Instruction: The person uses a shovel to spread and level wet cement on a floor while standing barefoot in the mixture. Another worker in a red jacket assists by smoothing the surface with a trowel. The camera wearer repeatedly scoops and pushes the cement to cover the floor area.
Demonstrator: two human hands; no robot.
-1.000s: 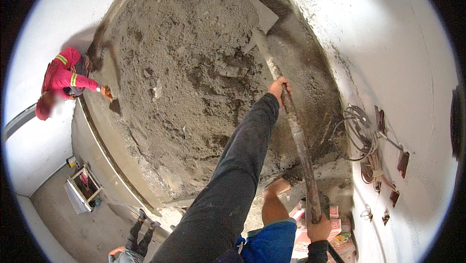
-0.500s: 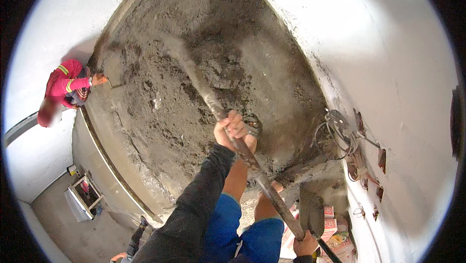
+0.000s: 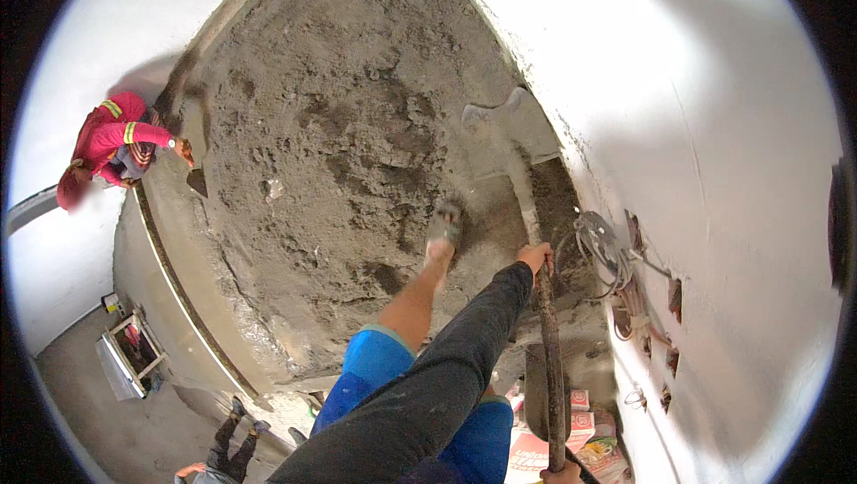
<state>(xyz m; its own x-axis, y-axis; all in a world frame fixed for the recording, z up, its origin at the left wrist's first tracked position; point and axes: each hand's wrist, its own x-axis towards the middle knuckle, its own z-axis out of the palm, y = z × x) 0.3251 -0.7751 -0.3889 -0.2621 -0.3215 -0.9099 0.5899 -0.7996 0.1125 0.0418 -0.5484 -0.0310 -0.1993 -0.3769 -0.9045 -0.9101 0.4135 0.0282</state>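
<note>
I hold a long-handled hoe by its shaft [image 3: 552,354]. Its broad, mortar-coated blade [image 3: 518,122] rests on the wet grey mortar [image 3: 312,127], close to the right-hand wall. My left hand [image 3: 536,259], at the end of an outstretched dark sleeve, is closed round the upper part of the shaft. Down at the lower edge of the head view my right hand [image 3: 562,473] grips the shaft's near end, partly cut off by the frame. One of my feet [image 3: 444,221] stands in the mortar left of the shaft.
A crouching co-worker in pink [image 3: 125,131] holds a trowel [image 3: 197,182] at left. A long straight strip [image 3: 183,296] borders the mortar. Cables [image 3: 616,261] hang at the right wall. Red-and-white packages [image 3: 571,430] lie near my right hand. Another person [image 3: 228,448] is at lower left.
The hoe has swung to the right, and its blade now shows sharply by the right wall. My left hand has moved right with the shaft. The co-worker's trowel has shifted nearer.
</note>
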